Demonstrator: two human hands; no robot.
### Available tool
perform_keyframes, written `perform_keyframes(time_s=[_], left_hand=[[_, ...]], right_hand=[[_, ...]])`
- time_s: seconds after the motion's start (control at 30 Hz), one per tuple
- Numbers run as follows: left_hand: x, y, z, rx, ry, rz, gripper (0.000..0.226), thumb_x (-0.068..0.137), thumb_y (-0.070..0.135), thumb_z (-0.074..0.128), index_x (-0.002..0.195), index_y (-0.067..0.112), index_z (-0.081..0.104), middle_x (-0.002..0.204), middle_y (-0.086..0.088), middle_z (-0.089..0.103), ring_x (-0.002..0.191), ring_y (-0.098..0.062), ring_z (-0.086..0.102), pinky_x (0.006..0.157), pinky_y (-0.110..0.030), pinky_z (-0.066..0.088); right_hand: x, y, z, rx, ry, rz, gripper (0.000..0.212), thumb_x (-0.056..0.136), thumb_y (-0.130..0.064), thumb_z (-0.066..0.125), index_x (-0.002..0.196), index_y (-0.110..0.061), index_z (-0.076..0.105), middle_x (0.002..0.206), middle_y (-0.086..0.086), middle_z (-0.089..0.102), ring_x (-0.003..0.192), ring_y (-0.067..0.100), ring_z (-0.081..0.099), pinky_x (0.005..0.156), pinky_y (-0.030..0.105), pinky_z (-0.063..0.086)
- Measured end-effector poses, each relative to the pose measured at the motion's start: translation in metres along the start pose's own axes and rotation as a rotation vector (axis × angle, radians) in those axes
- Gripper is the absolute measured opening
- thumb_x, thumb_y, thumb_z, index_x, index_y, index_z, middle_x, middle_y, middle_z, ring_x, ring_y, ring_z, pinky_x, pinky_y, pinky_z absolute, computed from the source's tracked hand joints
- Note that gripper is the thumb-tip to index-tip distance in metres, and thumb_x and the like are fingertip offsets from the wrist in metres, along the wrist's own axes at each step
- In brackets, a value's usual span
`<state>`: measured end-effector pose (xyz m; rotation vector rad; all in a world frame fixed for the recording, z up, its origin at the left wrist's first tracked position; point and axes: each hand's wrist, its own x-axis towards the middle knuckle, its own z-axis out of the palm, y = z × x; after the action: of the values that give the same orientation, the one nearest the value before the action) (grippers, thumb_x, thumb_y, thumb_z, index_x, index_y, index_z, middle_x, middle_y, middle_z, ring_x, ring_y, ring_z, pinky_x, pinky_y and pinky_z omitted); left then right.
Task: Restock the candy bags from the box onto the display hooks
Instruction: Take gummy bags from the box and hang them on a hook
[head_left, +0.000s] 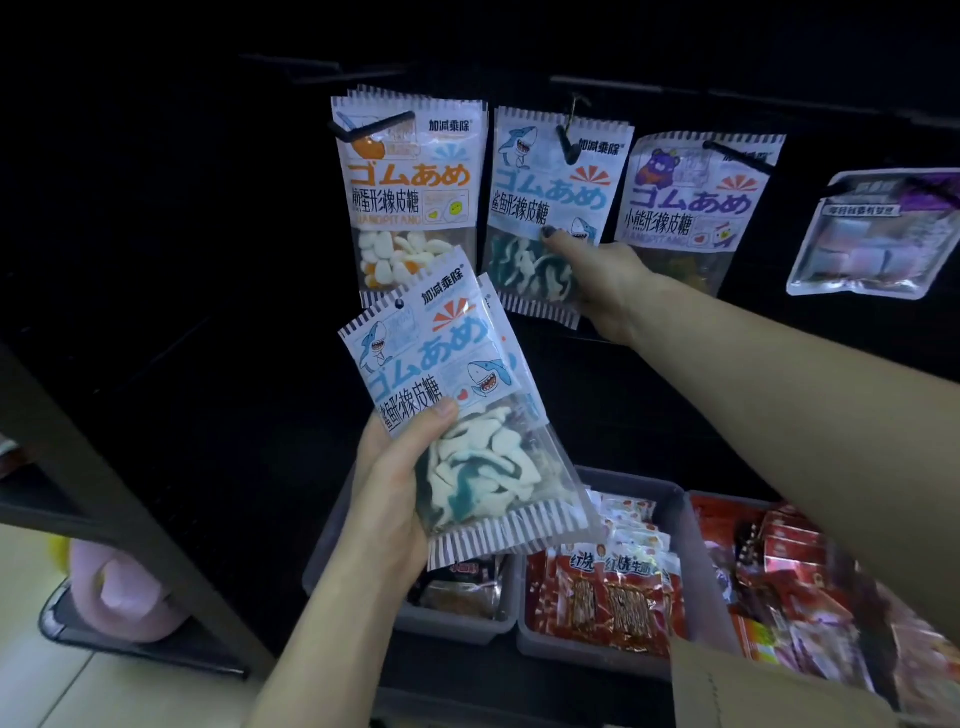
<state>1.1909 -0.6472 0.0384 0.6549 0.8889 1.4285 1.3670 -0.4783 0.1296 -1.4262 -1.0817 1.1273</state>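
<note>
My left hand (387, 488) grips a small stack of blue shark gummy bags (457, 415) by their lower left side, holding them tilted in front of the display. My right hand (605, 283) reaches forward and pinches the lower right part of a matching shark bag (550, 208) that hangs on the middle black hook (566, 143). To its left hang orange egg gummy bags (410, 187) on another hook (363, 127). A purple bear gummy bag (696, 202) hangs to the right. A corner of the cardboard box (753, 686) shows at the bottom right.
A pale marshmallow bag (872, 239) hangs at the far right. Below the hooks stand grey bins (670, 512) filled with red snack packets (618, 603). A dark shelf frame (104, 493) runs along the left, with a pink object (130, 587) on the floor under it.
</note>
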Motion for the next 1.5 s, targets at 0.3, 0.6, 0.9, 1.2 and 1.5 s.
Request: perform_keyframes(time_s=[0.3,0.6,0.9,1.2,1.5], left_hand=[[-0.002,-0.005,0.005,0.063,0.019,0.035,0.051,0.073,0.019,0.078,0.119,0.033,0.060,0.103,0.000,0.081,0.087,-0.023,0.080,0.069,-0.042,0.066],[-0.008,-0.013,0.006,0.154,0.031,0.136,0.051,0.079,0.011,0.081,0.124,0.026,0.061,0.112,-0.006,0.079,0.096,-0.030,0.079,0.078,-0.046,0.065],[-0.002,-0.021,-0.001,0.085,0.050,0.006,0.046,0.095,0.045,0.067,0.134,0.022,0.059,0.118,-0.010,0.077,0.101,-0.036,0.077,0.086,-0.054,0.061],[0.005,-0.020,-0.005,0.101,0.191,0.035,0.048,0.104,0.061,0.044,0.129,0.027,0.067,0.116,-0.008,0.078,0.105,-0.033,0.076,0.097,-0.061,0.056],[0.008,-0.018,-0.008,0.080,0.299,0.057,0.046,0.102,0.059,0.051,0.128,0.025,0.066,0.114,-0.006,0.079,0.103,-0.031,0.077,0.095,-0.058,0.059]], right_hand=[[-0.066,0.029,-0.011,-0.410,-0.043,0.086,0.071,0.100,-0.058,0.052,0.145,-0.004,0.046,0.140,0.017,0.060,0.116,0.030,0.060,0.092,0.035,0.046],[-0.150,0.050,-0.007,-0.401,-0.389,-0.023,0.046,0.086,-0.049,0.079,0.119,-0.020,0.064,0.107,0.000,0.078,0.091,0.017,0.079,0.087,0.043,0.064],[-0.151,0.069,-0.032,-0.227,-0.409,-0.077,0.018,0.098,-0.016,0.071,0.114,-0.018,0.077,0.108,0.003,0.080,0.098,0.027,0.078,0.091,0.053,0.062],[-0.151,0.059,-0.039,-0.100,-0.263,-0.212,0.018,0.098,-0.005,0.067,0.111,-0.014,0.074,0.106,0.008,0.080,0.092,0.032,0.079,0.081,0.059,0.063],[-0.154,0.035,-0.035,0.249,-0.222,-0.322,0.023,0.099,-0.002,0.064,0.119,-0.011,0.070,0.118,0.011,0.077,0.104,0.034,0.076,0.082,0.059,0.062]])
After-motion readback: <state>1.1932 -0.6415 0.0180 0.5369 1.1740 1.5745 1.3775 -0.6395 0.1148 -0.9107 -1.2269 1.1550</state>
